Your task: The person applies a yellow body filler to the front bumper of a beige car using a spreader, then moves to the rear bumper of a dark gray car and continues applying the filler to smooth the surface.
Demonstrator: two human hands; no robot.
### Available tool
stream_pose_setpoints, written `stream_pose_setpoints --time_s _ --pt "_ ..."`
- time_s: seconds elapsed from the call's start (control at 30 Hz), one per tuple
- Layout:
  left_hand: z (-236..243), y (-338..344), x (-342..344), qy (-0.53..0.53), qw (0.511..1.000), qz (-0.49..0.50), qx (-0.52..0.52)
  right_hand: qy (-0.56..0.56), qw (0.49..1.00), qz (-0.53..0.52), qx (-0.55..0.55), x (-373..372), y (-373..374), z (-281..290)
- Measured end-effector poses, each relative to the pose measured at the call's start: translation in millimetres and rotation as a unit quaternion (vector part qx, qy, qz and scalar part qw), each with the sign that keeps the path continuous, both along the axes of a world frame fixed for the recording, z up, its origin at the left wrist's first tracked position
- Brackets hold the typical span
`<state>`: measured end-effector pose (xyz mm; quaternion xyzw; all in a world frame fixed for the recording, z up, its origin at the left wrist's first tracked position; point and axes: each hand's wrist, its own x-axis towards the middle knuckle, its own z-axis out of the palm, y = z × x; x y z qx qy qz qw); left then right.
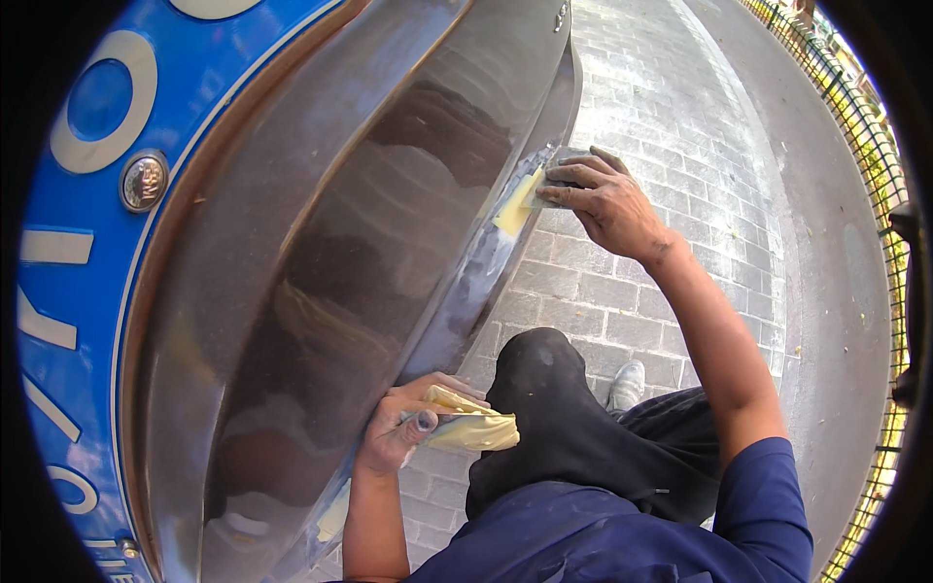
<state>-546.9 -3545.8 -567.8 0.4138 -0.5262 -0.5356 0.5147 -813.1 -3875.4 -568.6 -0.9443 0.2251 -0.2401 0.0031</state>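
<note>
A dark brown car bumper runs diagonally through the view, with a sanded grey strip along its right edge. My right hand is closed on a greyish flat filler spreader, partly hidden by the fingers. The spreader touches a pale yellow patch of body filler on that strip. Lower down, my left hand grips a thin flat plate, seen nearly edge-on, close beside the bumper. A thick heap of cream-yellow filler covers the plate; the fingers behind it are partly hidden.
A blue number plate with white characters and a round metal bolt is at the left. Another pale filler smear lies low on the bumper. Grey paving bricks lie beneath my bent legs; a mesh fence borders the right.
</note>
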Motion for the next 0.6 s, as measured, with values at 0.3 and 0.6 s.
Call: stream_pose_setpoints --time_s 0.3,0.6 --pt "-2 0 2 -0.002 1.0 -0.008 0.0 0.019 0.999 -0.012 0.029 -10 -8 -15" --pt "-3 -1 -1 -0.003 1.0 0.014 -0.015 0.018 1.0 -0.009 -0.001 6 0 -1"
